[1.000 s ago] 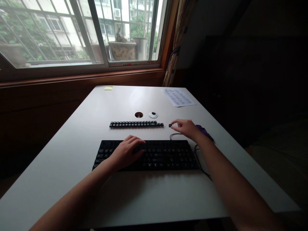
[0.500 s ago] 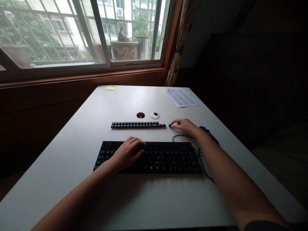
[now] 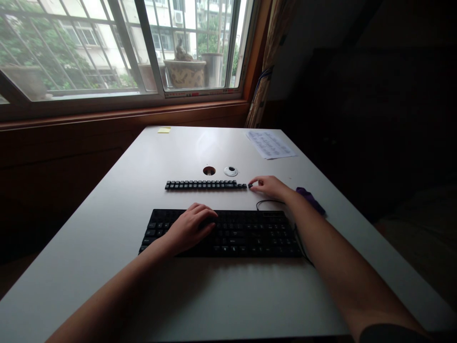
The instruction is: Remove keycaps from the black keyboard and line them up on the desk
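Note:
A black keyboard lies across the white table, with some keycaps off its upper part. My left hand rests over its left-middle area, fingers stretched forward and apart; the keys beneath the palm are hidden. Beyond the keyboard, loose black keycaps stand in two neat rows, the nearer row reaching further right. At that row's right end my right hand pinches a single keycap between thumb and index finger. This keycap sits on or just above the table, very close to the last one in the row.
Behind the keycap rows are a round cable hole and a white cover. A printed sheet lies back right, a yellow sticky note back left. A purple cloth and the keyboard cable lie by my right forearm.
My right hand has slid slightly left with the pinched keycap, narrowing the gap to the row's end. The left hand has stayed nearly in place on the keyboard.

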Motion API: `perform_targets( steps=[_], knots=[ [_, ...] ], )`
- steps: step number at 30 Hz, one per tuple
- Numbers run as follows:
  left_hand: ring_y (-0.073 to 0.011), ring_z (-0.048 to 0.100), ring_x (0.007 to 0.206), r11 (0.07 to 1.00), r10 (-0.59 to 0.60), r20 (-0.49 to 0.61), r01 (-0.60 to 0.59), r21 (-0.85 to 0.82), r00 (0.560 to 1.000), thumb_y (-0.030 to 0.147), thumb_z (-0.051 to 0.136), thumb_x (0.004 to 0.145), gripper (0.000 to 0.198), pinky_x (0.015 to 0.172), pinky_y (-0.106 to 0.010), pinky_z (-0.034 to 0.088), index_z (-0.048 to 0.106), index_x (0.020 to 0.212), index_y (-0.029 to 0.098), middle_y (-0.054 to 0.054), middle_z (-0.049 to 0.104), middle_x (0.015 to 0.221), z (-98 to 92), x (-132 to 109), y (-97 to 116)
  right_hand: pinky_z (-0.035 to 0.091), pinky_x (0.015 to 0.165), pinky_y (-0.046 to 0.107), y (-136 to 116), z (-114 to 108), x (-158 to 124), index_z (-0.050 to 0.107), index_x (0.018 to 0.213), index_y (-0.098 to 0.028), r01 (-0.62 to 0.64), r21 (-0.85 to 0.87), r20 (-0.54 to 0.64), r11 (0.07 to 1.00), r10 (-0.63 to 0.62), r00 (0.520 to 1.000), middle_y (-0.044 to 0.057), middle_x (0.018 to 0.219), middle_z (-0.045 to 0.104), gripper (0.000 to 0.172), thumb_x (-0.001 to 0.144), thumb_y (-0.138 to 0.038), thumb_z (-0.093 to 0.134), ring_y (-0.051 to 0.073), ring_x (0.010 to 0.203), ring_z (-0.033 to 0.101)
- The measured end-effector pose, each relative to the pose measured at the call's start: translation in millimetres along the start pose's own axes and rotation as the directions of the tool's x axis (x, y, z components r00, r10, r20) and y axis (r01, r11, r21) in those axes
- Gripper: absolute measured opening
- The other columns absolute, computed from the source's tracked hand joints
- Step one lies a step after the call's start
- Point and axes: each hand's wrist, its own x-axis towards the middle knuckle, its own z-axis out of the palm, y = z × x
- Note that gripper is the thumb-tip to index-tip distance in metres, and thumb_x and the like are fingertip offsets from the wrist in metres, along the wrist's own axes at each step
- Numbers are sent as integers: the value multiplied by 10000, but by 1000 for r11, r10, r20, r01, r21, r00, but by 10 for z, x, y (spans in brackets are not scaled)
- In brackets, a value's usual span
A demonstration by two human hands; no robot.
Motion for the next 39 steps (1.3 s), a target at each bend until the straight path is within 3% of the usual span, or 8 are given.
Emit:
perform_targets(
  steps=[14, 39],
  knots=[
    [-244, 573, 1062, 1000, 25, -4, -25, 1, 1000, 230, 576, 933, 167, 940, -417, 501, 622, 1093, 224, -79, 664, 1101, 15, -10, -17, 448, 722, 274, 14, 34, 59, 751, 1060, -230, 33, 12, 18, 999, -33, 999, 22, 846, 704, 305, 793, -350, 667, 176, 765, 622],
    [-243, 580, 1059, 999, 35, -6, -35, 9, 999, 215, 590, 920, 147, 929, -419, 514, 639, 1058, 226, -74, 673, 1099, 28, -4, -25, 447, 726, 272, 13, 47, 60, 755, 1060, -223, 59, -3, 12, 998, -59, 998, 20, 829, 685, 300, 799, -342, 665, 172, 761, 609]
  ],
)
